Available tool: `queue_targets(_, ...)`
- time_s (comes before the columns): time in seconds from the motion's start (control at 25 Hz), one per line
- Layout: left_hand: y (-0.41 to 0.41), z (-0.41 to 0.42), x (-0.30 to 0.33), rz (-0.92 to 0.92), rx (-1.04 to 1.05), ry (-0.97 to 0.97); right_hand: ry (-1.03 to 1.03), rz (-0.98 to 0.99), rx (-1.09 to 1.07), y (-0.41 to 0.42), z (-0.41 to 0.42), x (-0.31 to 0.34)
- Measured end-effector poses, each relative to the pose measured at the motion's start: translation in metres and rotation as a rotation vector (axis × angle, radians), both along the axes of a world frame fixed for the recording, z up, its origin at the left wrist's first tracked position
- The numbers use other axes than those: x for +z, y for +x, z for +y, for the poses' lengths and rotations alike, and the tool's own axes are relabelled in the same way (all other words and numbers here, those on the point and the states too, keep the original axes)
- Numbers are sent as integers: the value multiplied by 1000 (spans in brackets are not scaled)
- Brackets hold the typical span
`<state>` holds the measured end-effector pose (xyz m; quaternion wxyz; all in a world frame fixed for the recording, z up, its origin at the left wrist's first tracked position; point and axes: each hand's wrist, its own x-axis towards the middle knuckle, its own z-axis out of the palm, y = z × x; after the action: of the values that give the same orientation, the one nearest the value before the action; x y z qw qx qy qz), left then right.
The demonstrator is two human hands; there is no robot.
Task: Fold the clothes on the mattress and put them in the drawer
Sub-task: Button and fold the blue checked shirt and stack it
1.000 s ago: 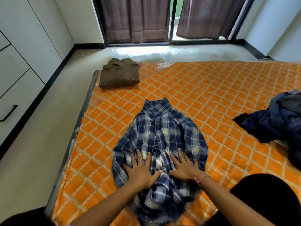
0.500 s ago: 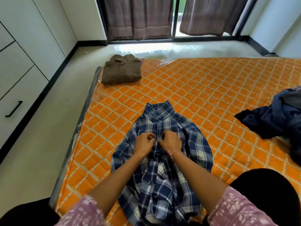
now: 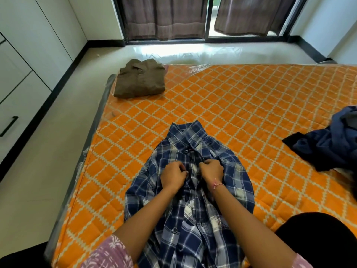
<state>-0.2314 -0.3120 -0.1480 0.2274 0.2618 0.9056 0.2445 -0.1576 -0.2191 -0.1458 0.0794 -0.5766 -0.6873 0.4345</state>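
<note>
On the near half of the orange quilted mattress with its cream diamond stitching [image 3: 241, 105] lies the blue, navy and white plaid button-up shirt [image 3: 234, 182], front side up, collar pointing away toward the window and hem running out of view at the bottom edge between the forearms. Its sleeves cannot be made out; they seem tucked or bunched under the body, and the lower part is rumpled into folds. Two dark buttons show, one just below the collar and one low on the placket. The left hand [image 3: 173, 176] and the right hand [image 3: 212, 170] sit side by side at chest level of the shirt, each with fingers curled in and pinching an edge of the placket; the fingertips themselves are hidden under the knuckles, so whether a button is held cannot be told. A thin pink thread bracelet [image 3: 217, 185] circles the right wrist. At the far left corner of the mattress rests a folded olive-brown shirt [image 3: 140, 80], well apart. At the right edge a crumpled pile of dark navy clothing [image 3: 328, 144] is cut off by the frame. Left of the mattress stand white cabinet drawers with a black bar handle [image 3: 8, 126]
</note>
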Motion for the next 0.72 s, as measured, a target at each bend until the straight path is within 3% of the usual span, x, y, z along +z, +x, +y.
queue_targets(0.16,6,5,1,54,5,-107,-43,120,-7,13,4,8)
queue_targets(0.28,0,6,7,-70,31,-124,11,230,4,16,3,15)
queue_targets(0.52,-3,0,28,-463,250,272,5,165,94,12,4,29)
queue_targets(0.72,-2,-1,40,-512,281,351,-145,176,200,9,2,29)
